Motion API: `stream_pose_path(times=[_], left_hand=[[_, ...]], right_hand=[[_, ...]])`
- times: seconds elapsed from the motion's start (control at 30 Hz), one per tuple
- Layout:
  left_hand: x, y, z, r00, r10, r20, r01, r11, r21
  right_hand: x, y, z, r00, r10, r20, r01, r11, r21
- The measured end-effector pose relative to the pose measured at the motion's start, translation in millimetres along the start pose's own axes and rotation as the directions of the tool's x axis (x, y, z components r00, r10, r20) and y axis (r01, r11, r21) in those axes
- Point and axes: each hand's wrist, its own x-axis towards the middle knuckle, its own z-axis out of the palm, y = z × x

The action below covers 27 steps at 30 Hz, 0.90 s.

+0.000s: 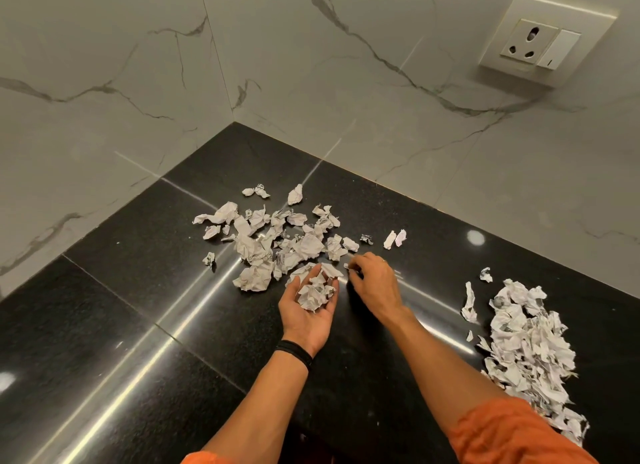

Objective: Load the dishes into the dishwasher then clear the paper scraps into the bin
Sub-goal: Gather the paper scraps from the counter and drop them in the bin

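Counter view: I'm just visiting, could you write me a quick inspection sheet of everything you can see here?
Surface: black polished counter, glossy, with streaks of light glare.
Job's things: loose paper scraps scattered mid-counter; a bigger heap at the right; no dishes, dishwasher or bin seen.
Clutter: nothing seen.
Hands: left hand palm up, carries a handful of scraps; right hand palm down, its fingers pinch a small scrap beside the scattered ones.
Cables: nothing seen.
Surroundings: marble-look wall tiles meeting in a corner; wall socket with switch, upper right.
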Motion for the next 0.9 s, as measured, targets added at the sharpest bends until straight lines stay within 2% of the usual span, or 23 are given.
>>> stream_pose_path(times=[0.1, 0.13, 0.2, 0.27, 0.37, 0.53, 0.6, 0.67, 0.83, 0.9], left_hand=[[-2.1, -3.7, -2.4, 1.000, -0.009, 0.004, 0.009, 1.000, 0.023], [-2.3, -4.8, -3.1, 1.000, -0.019, 0.005, 0.018, 0.999, 0.034], [-2.5, -6.7, -4.8, 0.999, -0.034, 0.011, 0.034, 0.998, 0.051], [-3.2, -7.7, -6.1, 0.999, -0.047, 0.023, 0.046, 0.997, 0.063], [-7.0, -6.3, -8.9, 0.998, -0.059, 0.037, 0.057, 0.996, 0.070], [-20.4, 15.0, -17.8, 0.999, 0.021, 0.037, -0.021, 1.000, -0.023], [-28.2, 29.4, -26.0, 0.998, 0.060, 0.026, -0.058, 0.997, -0.043], [-34.8, 42.8, -35.8, 0.996, 0.089, 0.018, -0.088, 0.995, -0.056], [-43.9, 63.7, -52.2, 0.991, 0.134, -0.011, -0.135, 0.988, -0.071], [-46.9, 68.2, -54.8, 0.989, 0.146, -0.022, -0.147, 0.986, -0.081]], right_hand=[[-11.9, -9.4, -7.3, 0.987, 0.129, -0.094, -0.113, 0.981, 0.159], [-18.0, -16.3, -11.0, 0.982, 0.133, -0.137, -0.099, 0.967, 0.233], [-32.8, -34.4, -19.5, 0.980, 0.041, -0.194, 0.023, 0.948, 0.318], [-49.5, -49.5, -23.6, 0.977, -0.116, -0.181, 0.167, 0.938, 0.303], [-65.3, -58.1, -19.9, 0.973, -0.205, -0.103, 0.225, 0.941, 0.254], [-47.1, -61.6, -15.5, 0.989, 0.046, -0.141, 0.023, 0.894, 0.447], [-29.3, -60.0, -10.9, 0.992, 0.108, -0.068, -0.072, 0.914, 0.400], [-14.3, -59.2, -6.0, 0.995, 0.100, 0.020, -0.102, 0.955, 0.278], [2.9, -69.1, 3.8, 0.986, 0.004, 0.169, -0.013, 0.998, 0.054], [3.1, -70.7, 9.5, 0.987, 0.006, 0.162, -0.010, 1.000, 0.027]])
